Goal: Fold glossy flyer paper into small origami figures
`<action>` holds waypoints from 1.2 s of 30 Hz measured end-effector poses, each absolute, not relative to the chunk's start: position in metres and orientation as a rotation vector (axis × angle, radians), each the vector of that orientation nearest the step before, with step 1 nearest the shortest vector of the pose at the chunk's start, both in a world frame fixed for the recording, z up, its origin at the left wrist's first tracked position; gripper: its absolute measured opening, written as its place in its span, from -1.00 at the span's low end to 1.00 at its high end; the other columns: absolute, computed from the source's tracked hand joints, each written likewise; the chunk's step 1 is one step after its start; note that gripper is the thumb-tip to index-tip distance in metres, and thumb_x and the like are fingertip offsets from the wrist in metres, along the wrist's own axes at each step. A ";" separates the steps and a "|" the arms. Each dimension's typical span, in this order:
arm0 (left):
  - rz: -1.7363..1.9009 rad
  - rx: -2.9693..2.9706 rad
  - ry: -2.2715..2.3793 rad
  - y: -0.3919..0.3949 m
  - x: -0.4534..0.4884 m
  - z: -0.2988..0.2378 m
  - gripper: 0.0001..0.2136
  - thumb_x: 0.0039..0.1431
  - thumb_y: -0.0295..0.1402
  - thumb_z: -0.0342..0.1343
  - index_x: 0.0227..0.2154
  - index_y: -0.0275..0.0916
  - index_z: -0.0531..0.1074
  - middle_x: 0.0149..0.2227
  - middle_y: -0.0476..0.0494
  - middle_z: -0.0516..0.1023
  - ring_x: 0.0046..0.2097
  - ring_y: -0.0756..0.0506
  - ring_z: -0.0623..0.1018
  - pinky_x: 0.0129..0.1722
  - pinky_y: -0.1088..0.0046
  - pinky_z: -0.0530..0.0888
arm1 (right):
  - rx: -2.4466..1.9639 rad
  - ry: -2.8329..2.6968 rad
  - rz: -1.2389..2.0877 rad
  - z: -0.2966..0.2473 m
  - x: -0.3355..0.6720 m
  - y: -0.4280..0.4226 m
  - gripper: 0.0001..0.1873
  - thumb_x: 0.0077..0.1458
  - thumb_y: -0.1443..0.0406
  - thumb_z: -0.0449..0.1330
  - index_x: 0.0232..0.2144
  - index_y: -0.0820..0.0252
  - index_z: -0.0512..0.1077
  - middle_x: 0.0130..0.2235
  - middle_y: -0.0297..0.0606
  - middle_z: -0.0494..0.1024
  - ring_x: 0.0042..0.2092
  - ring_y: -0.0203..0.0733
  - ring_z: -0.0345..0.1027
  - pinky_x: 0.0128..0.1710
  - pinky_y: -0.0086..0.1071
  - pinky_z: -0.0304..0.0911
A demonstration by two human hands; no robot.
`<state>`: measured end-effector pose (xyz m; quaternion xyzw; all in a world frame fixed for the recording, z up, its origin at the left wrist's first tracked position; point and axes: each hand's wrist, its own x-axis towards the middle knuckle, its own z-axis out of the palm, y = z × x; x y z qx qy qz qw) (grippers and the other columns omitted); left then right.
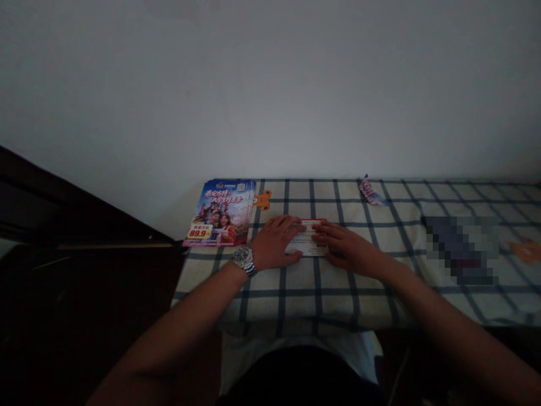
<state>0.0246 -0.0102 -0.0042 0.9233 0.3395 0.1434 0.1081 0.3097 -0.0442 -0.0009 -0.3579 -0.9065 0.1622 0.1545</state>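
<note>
Dark clothing (302, 375) lies nearest the camera, at the bottom edge. Past it, the left hand (276, 243) and right hand (350, 248) rest on opposite ends of a printed paper (307, 245), fingers stretched out rather than clenched; neither appears to grip it. That paper lies flat on the cloth-covered counter (262, 297) and looks folded, being smaller than the flyers. A watch (243, 258) circles the wrist left of the paper. Farther left are the stacked flyers (223, 211), flat and apparently unworked. Beyond the paper, to its right, lies a creased piece (368, 192) in similar print, possibly already worked. Folding seems partway along; how much is left cannot be told. Well right of the paper, a pixelated object (459, 248) is unreadable.
</note>
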 end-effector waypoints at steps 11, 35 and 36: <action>0.420 2.773 1.007 -0.011 0.026 -0.002 -0.40 0.25 0.00 0.17 0.26 -0.16 0.30 0.27 -0.25 0.34 0.28 -0.32 0.30 0.31 0.03 0.24 | -1.089 -2.682 0.260 0.005 0.300 -0.060 -0.53 0.21 0.46 0.16 0.14 0.07 0.47 0.30 -0.15 0.42 0.30 0.05 0.31 0.29 0.08 0.28; 0.614 2.746 1.195 -0.003 0.023 0.001 -0.63 0.46 -0.13 -0.06 0.13 -0.19 0.45 0.06 -0.22 0.53 0.08 -0.24 0.47 0.14 0.07 0.38 | -1.281 -2.462 0.145 -0.012 0.297 -0.023 -0.57 0.32 0.19 0.17 0.20 0.11 0.36 0.33 -0.02 0.34 0.33 0.15 0.25 0.34 0.19 0.16; 0.618 2.746 1.176 -0.002 0.022 0.000 -0.64 0.47 -0.16 -0.07 0.14 -0.19 0.45 0.08 -0.21 0.52 0.09 -0.23 0.47 0.14 0.08 0.38 | -1.270 -2.454 0.174 -0.013 0.297 -0.020 -0.58 0.32 0.21 0.17 0.19 0.09 0.36 0.34 -0.04 0.33 0.33 0.14 0.25 0.35 0.20 0.13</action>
